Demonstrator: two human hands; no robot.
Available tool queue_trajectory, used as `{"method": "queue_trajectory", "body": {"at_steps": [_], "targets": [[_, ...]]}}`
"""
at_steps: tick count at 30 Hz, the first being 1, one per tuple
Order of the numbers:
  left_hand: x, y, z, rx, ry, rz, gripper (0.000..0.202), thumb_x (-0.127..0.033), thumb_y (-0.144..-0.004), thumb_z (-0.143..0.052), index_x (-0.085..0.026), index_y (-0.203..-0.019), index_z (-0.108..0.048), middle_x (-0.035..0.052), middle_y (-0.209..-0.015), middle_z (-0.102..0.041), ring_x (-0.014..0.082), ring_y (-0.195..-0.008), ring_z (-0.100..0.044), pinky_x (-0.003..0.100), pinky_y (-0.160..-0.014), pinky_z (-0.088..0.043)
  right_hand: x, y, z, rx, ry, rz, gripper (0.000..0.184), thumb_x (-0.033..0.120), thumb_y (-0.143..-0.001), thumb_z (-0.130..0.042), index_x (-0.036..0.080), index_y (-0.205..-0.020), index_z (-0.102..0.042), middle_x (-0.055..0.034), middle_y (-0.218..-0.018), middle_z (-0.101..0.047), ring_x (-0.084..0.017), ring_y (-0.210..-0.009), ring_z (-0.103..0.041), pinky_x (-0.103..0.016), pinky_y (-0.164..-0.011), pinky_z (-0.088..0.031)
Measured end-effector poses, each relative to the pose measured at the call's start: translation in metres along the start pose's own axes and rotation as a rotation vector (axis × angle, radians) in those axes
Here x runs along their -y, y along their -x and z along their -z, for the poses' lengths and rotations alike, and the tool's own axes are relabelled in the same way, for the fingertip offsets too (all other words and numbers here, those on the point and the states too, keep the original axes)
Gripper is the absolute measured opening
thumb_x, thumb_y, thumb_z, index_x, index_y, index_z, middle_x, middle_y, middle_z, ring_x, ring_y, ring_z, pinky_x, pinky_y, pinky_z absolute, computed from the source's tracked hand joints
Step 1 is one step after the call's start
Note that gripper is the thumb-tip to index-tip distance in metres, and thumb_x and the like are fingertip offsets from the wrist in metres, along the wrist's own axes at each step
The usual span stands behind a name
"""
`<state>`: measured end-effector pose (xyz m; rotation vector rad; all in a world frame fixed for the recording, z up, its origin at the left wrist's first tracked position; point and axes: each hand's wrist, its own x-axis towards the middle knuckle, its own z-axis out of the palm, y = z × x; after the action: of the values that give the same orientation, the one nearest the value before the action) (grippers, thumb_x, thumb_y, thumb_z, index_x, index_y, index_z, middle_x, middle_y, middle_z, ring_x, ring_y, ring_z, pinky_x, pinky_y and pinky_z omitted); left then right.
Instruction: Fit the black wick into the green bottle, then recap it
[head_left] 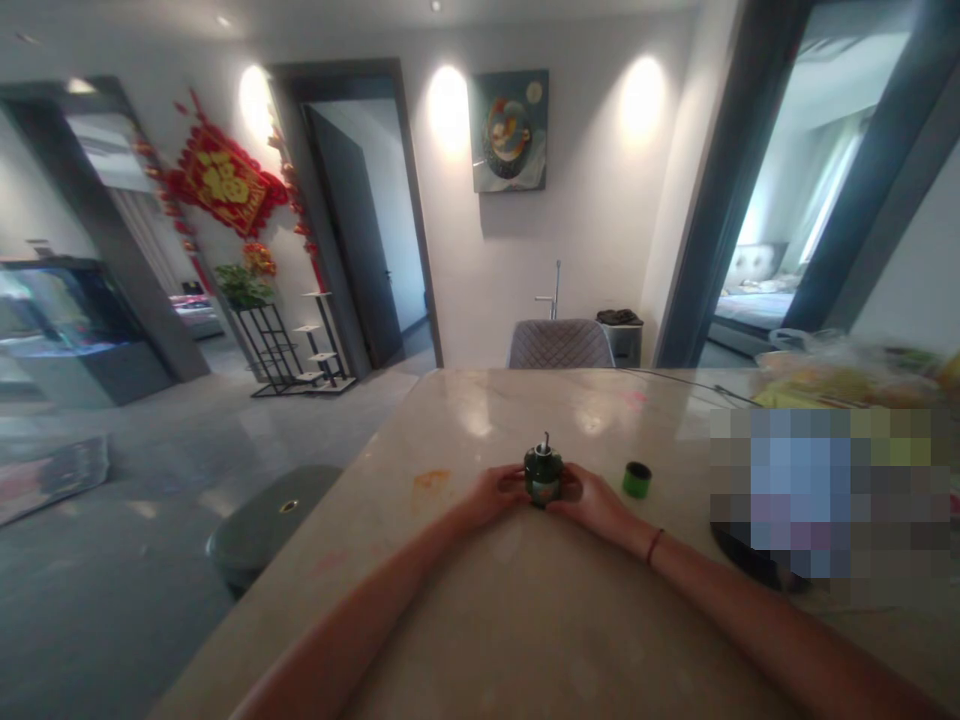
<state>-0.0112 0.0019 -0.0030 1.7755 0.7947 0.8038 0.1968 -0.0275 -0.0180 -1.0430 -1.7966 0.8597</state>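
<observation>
A small dark green bottle [543, 478] stands upright on the table in front of me. It has a pale label on its front, a white collar at its mouth and a thin, slightly bent piece sticking up from the top. My left hand [498, 494] is closed against the bottle's left side. From the right, my right hand [592, 494] grips it too, with thumb and fingers around its side. A short green cylinder with a dark hollow top [637, 480], like a cap, sits to the right, apart from my right hand.
The pale stone table [465, 620] carries an orange stain left of my hands. At right are plastic bags [840, 370], a blurred-out patch and a dark round object [750, 555]. A cable [675, 378] crosses the far edge. A green stool [277, 520] and a quilted chair [561, 345] stand by the table.
</observation>
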Motion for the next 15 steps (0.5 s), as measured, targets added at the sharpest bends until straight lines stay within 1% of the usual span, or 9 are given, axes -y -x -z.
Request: {"method": "queue_trajectory", "body": {"at_steps": [3, 5, 7, 10, 15], "targets": [[-0.004, -0.004, 0.009, -0.047, -0.067, -0.02, 0.06, -0.033, -0.067, -0.069, -0.013, -0.121, -0.051, 0.0135, -0.105, -0.065, 0.0261, -0.096, -0.061, 0.04, -0.085, -0.046, 0.004, -0.008, 0.002, -0.01, -0.039, 0.007, 0.049, 0.031, -0.063, -0.072, 0.017, -0.106, -0.054, -0.0095, -0.105, -0.063, -0.023, -0.092, -0.061, -0.038, -0.082, -0.048], [-0.006, -0.01, 0.015, -0.089, -0.14, -0.049, 0.06, -0.033, -0.066, -0.069, -0.014, -0.121, -0.052, 0.0128, -0.104, -0.066, 0.026, -0.097, -0.061, 0.04, -0.086, -0.045, 0.006, -0.018, 0.004, -0.007, -0.044, 0.022, 0.048, 0.031, -0.064, -0.071, 0.017, -0.106, -0.055, -0.01, -0.106, -0.063, -0.023, -0.093, -0.061, -0.039, -0.084, -0.048], [-0.006, -0.018, 0.021, -0.104, -0.174, -0.077, 0.059, -0.033, -0.066, -0.069, -0.015, -0.12, -0.052, 0.0117, -0.106, -0.065, 0.0256, -0.098, -0.06, 0.04, -0.086, -0.045, 0.005, -0.029, 0.007, 0.004, -0.03, 0.032, 0.049, 0.031, -0.063, -0.072, 0.016, -0.106, -0.055, -0.0103, -0.106, -0.063, -0.023, -0.095, -0.06, -0.04, -0.085, -0.047], [-0.003, -0.03, 0.026, -0.119, -0.186, -0.102, 0.059, -0.034, -0.066, -0.069, -0.016, -0.12, -0.052, 0.0118, -0.111, -0.063, 0.0256, -0.101, -0.059, 0.039, -0.087, -0.045, -0.001, -0.044, 0.011, 0.014, -0.013, 0.024, 0.051, 0.03, -0.062, -0.073, 0.016, -0.107, -0.056, -0.0109, -0.105, -0.064, -0.024, -0.094, -0.061, -0.042, -0.085, -0.048], [0.01, -0.05, 0.027, -0.129, -0.198, -0.063, 0.061, -0.033, -0.066, -0.069, -0.016, -0.122, -0.051, 0.0118, -0.104, -0.066, 0.0258, -0.099, -0.06, 0.041, -0.089, -0.043, -0.019, -0.058, 0.013, -0.001, -0.031, -0.017, 0.049, 0.026, -0.062, -0.073, 0.014, -0.106, -0.056, -0.012, -0.103, -0.064, -0.023, -0.088, -0.063, -0.04, -0.08, -0.05]]}}
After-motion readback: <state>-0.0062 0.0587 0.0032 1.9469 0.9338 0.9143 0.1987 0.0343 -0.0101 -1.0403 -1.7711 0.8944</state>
